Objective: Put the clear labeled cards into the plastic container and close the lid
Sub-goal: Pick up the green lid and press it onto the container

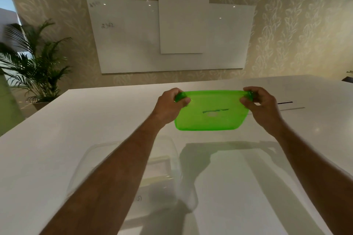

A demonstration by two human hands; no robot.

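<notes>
I see both arms stretched out over the white table [80, 124], holding the green lid [210, 112] up in the air between them. The left hand [170, 106] grips the lid's left end, fingers curled round its corner tab and thumb on the upper face. The right hand [259, 105] grips the right end the same way, fingers wrapped over the far corner. The lid is translucent and tilts so that its broad face turns toward me, clear of the tabletop.

Nearer to me, under the left forearm, the clear plastic container [172, 158] stands open on the table, well apart from the lid. Something pale and flat lies inside it, possibly the clear labeled cards [158, 168], though blur and glare keep me from being sure.

On the far wall hangs a whiteboard [129, 44], with a potted palm [38, 63] at the left.
</notes>
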